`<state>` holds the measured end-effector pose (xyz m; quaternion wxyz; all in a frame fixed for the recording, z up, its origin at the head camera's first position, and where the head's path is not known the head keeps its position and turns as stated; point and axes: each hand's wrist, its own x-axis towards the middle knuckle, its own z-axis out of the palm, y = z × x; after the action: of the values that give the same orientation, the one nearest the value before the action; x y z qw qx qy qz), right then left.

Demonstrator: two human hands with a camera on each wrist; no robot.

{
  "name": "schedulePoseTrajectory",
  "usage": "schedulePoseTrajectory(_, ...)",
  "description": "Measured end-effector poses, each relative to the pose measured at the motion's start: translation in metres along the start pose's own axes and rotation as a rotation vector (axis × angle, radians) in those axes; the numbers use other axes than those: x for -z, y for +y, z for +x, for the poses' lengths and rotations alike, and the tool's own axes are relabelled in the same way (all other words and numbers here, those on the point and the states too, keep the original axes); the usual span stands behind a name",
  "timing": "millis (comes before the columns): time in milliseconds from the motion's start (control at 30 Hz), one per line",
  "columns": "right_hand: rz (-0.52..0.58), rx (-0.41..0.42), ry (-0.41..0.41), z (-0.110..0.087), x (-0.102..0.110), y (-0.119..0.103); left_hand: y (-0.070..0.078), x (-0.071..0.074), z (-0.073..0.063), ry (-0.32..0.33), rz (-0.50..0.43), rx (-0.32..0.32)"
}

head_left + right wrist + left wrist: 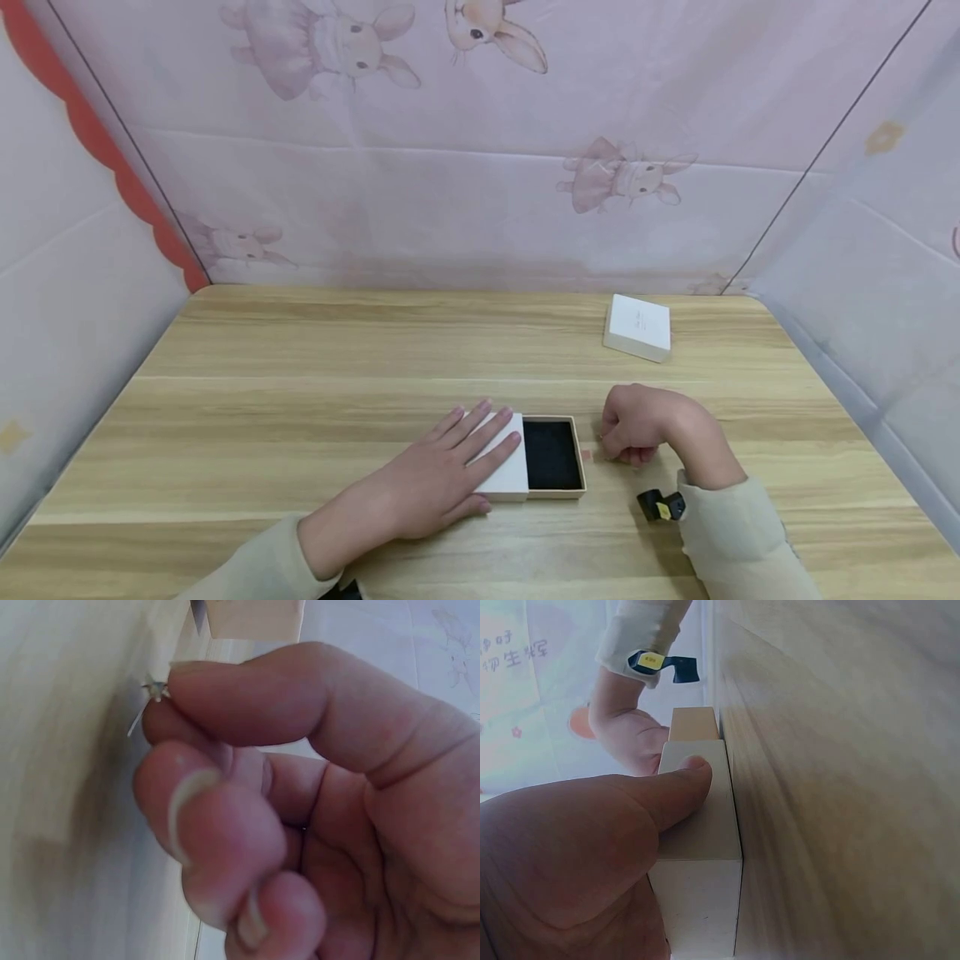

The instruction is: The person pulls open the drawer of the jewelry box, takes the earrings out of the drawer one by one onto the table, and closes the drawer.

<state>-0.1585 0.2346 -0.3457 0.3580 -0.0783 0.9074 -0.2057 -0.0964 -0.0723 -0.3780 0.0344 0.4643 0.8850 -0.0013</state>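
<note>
My left hand (442, 479) lies across the white sleeve (510, 475) of a small drawer-style jewelry box, fingers spread straight over its top. In the left wrist view its thumb (682, 784) rests against the sleeve's side. The drawer (553, 454), lined in black, is slid partly out to the right, with a pinkish pull tab (587, 456) on its end. My right hand (641, 425) is to the right of the drawer, apart from it. Between thumb and index finger it pinches a tiny star-shaped stud earring (155, 691) with a thin pin.
A second white box (637, 327), closed and with faint print on top, stands at the back right of the wooden table (337, 367). Fabric walls with rabbit prints (622, 179) enclose the back and sides. A black wrist camera mount (662, 505) juts from the right sleeve.
</note>
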Motion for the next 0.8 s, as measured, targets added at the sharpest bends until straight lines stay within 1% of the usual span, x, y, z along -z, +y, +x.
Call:
schedulePoseTrajectory(600,-0.002,-0.010,0.034,-0.0016,0.0028,0.0001,0.0005,-0.0002,-0.0006,0.005,-0.004,0.002)
schedulePoseTrajectory(800,-0.009,0.034,0.046,-0.0029,0.0027,-0.0012,0.0005,0.0003,-0.0006,0.002,-0.010,0.001)
